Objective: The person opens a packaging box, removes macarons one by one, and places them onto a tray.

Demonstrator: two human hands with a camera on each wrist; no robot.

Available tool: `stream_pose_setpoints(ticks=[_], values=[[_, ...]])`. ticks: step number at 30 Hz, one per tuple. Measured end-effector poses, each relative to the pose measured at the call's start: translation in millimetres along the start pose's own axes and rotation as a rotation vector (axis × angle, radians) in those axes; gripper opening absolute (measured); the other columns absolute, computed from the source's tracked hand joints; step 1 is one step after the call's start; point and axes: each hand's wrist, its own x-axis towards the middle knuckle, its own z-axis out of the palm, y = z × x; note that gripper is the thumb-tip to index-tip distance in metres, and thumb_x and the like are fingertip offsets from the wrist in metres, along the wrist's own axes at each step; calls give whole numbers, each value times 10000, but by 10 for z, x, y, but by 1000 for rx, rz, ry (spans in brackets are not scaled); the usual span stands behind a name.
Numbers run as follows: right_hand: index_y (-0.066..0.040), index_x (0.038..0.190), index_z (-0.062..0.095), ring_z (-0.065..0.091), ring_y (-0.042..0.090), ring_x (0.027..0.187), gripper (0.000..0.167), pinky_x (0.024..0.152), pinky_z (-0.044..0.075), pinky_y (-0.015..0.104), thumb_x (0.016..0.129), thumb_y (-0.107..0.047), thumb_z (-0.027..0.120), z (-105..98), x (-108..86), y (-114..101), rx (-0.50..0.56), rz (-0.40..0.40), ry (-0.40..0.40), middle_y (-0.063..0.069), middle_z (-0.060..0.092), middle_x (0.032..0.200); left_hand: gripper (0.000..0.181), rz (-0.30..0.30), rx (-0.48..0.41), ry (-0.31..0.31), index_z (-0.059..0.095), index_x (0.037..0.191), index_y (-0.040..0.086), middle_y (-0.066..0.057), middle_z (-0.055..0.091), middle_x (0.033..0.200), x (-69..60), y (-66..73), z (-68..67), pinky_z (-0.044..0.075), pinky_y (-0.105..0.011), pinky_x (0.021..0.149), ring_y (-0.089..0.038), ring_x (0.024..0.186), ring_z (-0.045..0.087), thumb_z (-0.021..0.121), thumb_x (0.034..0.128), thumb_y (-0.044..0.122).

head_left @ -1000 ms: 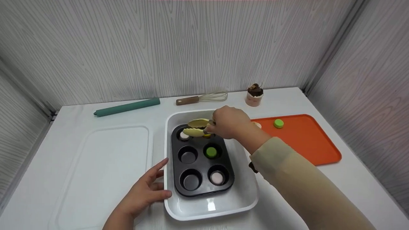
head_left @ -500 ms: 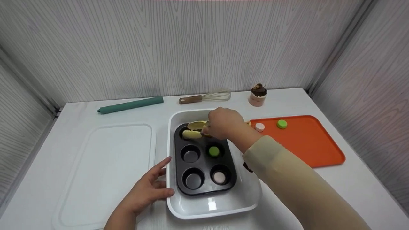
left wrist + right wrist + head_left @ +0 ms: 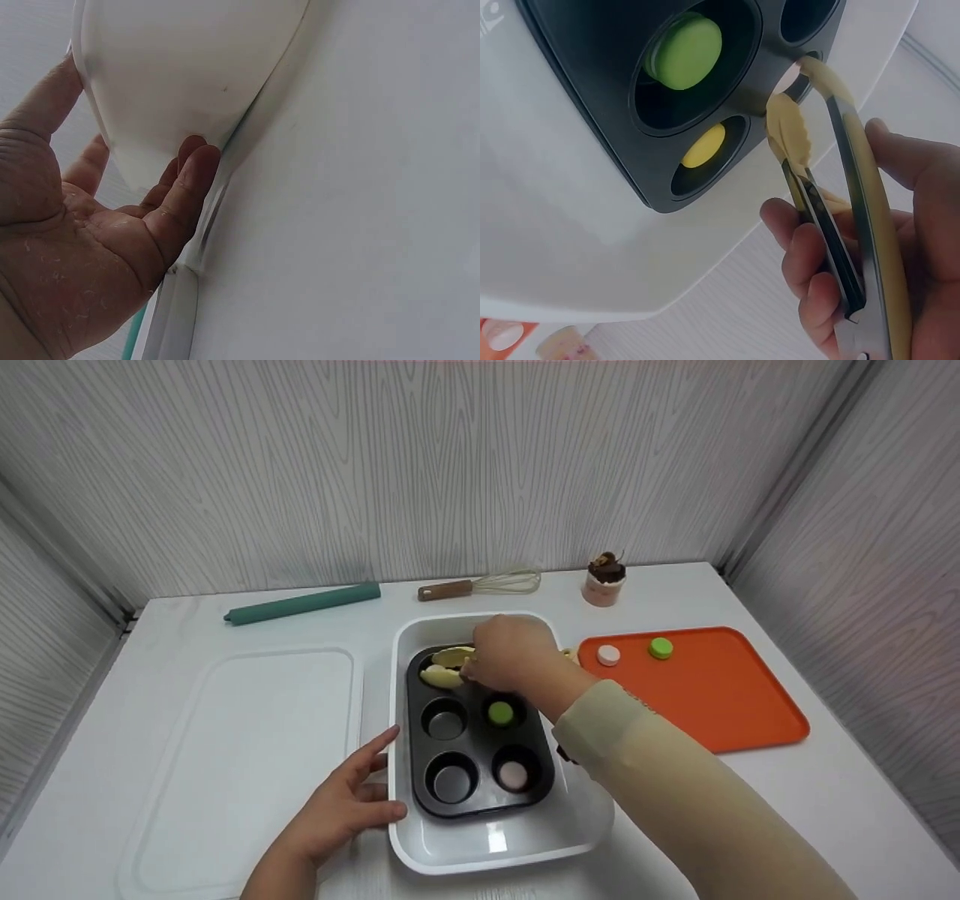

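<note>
Yellow-tipped tongs (image 3: 442, 679) are held at the far-left cup of the muffin tin (image 3: 478, 745), head view. Left wrist: a white tub (image 3: 180, 67) is touched by the left hand (image 3: 97, 240), fingers spread. Right wrist: the tongs are gripped by the curled right hand (image 3: 934, 232).

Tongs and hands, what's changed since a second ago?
The right hand has shifted slightly left with the tongs, which reach farther over the far left cup of the muffin tin, the pale piece now between their tips; whether they grip it, I can't tell. The white disc on the orange tray, partly hidden earlier, shows whole. Nothing was let go. The left hand stays at the left rim of the tub.
</note>
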Motion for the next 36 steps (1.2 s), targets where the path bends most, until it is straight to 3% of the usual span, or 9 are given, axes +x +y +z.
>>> stream_pose_setpoints(ticks=[4,8,19,25,32,36], values=[[-152,765,674,639,268,750,439,666,567,492,957,-546,646,30,-9,33,-18,-26,17,52,674,812,1044,11,-6,-12,236,1701,163,-323,344,1561,4,-3,-10,625,-456,838,-359,1185,671,839,863,3],[-147,762,663,624,261,748,460,664,553,472,983,-550,640,3,-55,96,40,-28,21,51,663,803,1040,30,-17,-24,229,1699,145,-334,330,1562,2,-6,-25,624,-461,833,-370,1191,667,823,861,-18],[-157,740,608,577,210,684,498,595,465,397,1044,-551,593,-316,-278,375,127,-30,-1,10,554,726,1043,34,-17,-17,230,1699,145,-340,337,1548,4,-18,-17,622,-459,833,-386,1210,656,821,857,-24],[-147,856,710,577,193,672,452,586,455,367,1044,-544,603,-502,-449,736,163,32,33,16,642,784,1042,41,-12,-23,228,1698,138,-346,338,1550,15,-2,-11,625,-457,826,-387,1205,660,819,856,-29],[-101,999,797,563,208,655,423,558,442,351,1042,-490,636,-583,-688,1323,200,137,25,89,713,890,1040,35,-2,-24,227,1700,148,-337,341,1546,27,-7,-6,625,-458,831,-381,1204,661,820,861,-18],[-61,983,765,562,225,658,436,548,442,354,1044,-470,627,-564,-826,1659,180,180,22,74,643,790,1044,38,-9,-22,214,1700,135,-341,327,1550,15,-21,-16,623,-452,835,-383,1202,660,817,862,-22]])
